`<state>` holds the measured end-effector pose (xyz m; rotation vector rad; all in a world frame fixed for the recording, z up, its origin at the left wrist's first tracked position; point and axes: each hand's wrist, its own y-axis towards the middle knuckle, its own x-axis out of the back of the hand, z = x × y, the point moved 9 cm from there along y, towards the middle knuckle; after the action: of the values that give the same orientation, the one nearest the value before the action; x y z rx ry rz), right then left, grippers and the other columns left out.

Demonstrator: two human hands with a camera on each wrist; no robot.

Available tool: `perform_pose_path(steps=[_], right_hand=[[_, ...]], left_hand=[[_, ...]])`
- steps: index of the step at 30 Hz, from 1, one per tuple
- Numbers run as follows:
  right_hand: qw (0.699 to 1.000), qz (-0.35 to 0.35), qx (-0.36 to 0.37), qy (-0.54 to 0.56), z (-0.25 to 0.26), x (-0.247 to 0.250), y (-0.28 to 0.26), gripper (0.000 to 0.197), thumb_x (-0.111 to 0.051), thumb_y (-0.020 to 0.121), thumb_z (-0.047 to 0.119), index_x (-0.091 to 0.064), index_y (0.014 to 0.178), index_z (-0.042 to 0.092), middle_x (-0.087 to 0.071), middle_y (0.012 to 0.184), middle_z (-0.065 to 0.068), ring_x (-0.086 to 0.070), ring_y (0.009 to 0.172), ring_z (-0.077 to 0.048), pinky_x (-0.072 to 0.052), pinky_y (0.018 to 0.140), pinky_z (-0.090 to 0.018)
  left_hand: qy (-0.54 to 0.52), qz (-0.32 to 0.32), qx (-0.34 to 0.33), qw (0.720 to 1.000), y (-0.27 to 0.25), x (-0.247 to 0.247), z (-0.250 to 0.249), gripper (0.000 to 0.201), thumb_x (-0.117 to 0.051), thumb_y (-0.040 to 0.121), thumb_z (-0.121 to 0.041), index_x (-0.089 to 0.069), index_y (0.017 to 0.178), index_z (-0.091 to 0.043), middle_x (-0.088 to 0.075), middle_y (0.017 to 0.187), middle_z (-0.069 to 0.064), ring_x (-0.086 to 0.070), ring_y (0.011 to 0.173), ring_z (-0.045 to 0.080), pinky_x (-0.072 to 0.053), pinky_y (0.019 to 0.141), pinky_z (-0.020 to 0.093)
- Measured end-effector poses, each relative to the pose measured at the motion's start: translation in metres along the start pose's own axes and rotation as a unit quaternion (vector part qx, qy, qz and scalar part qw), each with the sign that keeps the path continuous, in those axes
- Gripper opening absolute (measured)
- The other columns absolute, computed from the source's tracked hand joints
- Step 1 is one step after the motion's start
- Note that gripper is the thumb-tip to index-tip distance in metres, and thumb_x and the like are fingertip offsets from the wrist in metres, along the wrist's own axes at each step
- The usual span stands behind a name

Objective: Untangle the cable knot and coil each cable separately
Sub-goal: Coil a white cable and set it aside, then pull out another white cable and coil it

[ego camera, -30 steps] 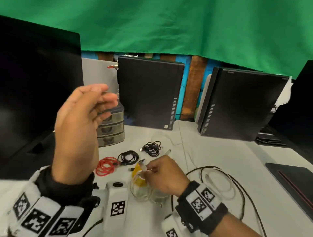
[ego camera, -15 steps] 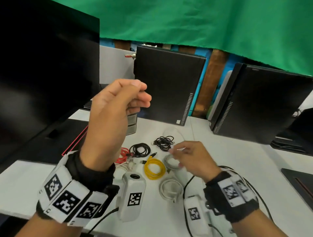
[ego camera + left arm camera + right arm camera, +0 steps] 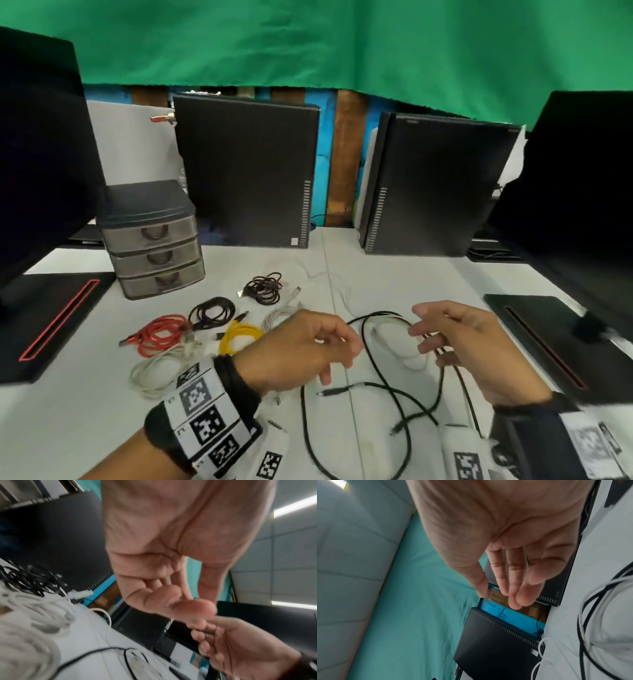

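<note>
A second ago our left hand (image 3: 301, 346) was raised high in front of us while our right hand (image 3: 469, 346) set down a white coil; now both hands have dropped low over the white bench (image 3: 85, 428) and hover on either side of the last loose tangle. Neither grip holds anything in the head view: the left hand's fingers are loosely curled on air, and the right hand's fingers are relaxed and nearly straight. In the left wrist view a dark strand seems to run by the right hand's fingers, but the blur leaves us unable to tell whether it touches. The tangle itself, a long black cable (image 3: 387, 387) looped over a thin white cable (image 3: 387, 329), lies between and just in front of our hands, its plug ends free on the bench. To our left sit the finished coils, which suggests most of the work is done: a red coil (image 3: 159, 334), a yellow coil (image 3: 239, 337), two dark coils (image 3: 212, 311) (image 3: 263, 287), and white coils (image 3: 154, 373) near our left wrist. We judge the next step is to separate black from white, then wind each alone. Little blocks the way; the finished coils lie close to the left wrist and could be brushed. Farther back stand a small drawer unit (image 3: 154, 240), two black computer cases (image 3: 246, 171), and flat black stands (image 3: 51, 325) at each side, all beneath a green backdrop (image 3: 308, 44).
</note>
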<state>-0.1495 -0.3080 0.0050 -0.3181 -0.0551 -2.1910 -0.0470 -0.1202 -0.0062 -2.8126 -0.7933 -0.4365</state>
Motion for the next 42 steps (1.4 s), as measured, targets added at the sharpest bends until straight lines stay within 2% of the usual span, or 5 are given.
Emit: perform_pose_path(steps=[11,15,19,31,42], right_hand=[[1.0,-0.021,0.013,0.01,-0.004,0.027,0.005,0.015,-0.067,0.093,0.028,-0.075,0.095,0.016,-0.077,0.085,-0.006,-0.066,0.064,-0.016,-0.048,0.056,-0.026],[0.999,-0.033,0.023,0.032,-0.002,0.033,0.009,0.014,-0.067,0.093,0.026,-0.075,0.094,0.014,-0.076,0.083,-0.008,-0.066,0.062,-0.017,-0.047,0.055,-0.028],[0.998,-0.04,0.027,0.045,-0.002,0.036,0.012,0.013,-0.068,0.093,0.025,-0.075,0.094,0.014,-0.076,0.084,-0.008,-0.065,0.062,-0.015,-0.047,0.053,-0.025],[0.952,-0.161,0.26,-0.014,0.06,0.062,-0.015,0.017,-0.058,0.098,0.027,-0.067,0.112,0.032,-0.074,0.088,0.007,-0.071,0.077,-0.008,-0.054,0.059,-0.02],[0.927,-0.207,0.288,-0.121,0.059,0.083,-0.012,0.009,-0.064,0.094,0.026,-0.071,0.099,0.025,-0.07,0.1,0.018,-0.063,0.1,0.004,-0.056,0.076,-0.024]], left_hand=[[0.183,0.026,0.031,0.982,0.097,-0.048,0.01,0.016,-0.064,0.092,-0.02,-0.073,0.105,-0.02,-0.067,0.078,-0.003,-0.057,0.064,0.007,-0.049,0.063,0.022],[0.396,0.102,0.006,0.913,0.112,-0.077,0.002,0.047,-0.07,0.088,-0.031,-0.057,0.134,-0.032,-0.056,0.137,0.0,-0.054,0.121,0.019,-0.042,0.1,0.029],[0.512,0.045,-0.032,0.857,0.125,-0.082,-0.014,0.023,-0.065,0.09,-0.038,-0.072,0.111,-0.032,-0.066,0.119,-0.002,-0.062,0.107,0.024,-0.042,0.077,0.026],[0.188,-0.073,-0.318,0.926,0.077,-0.04,-0.166,0.014,-0.056,0.099,-0.029,-0.069,0.098,-0.025,-0.066,0.084,-0.01,-0.062,0.081,0.005,-0.054,0.077,0.027],[0.123,-0.119,-0.243,0.955,0.055,0.011,-0.119,0.018,-0.058,0.097,-0.033,-0.068,0.084,-0.026,-0.067,0.074,-0.008,-0.06,0.07,0.004,-0.048,0.066,0.013]])
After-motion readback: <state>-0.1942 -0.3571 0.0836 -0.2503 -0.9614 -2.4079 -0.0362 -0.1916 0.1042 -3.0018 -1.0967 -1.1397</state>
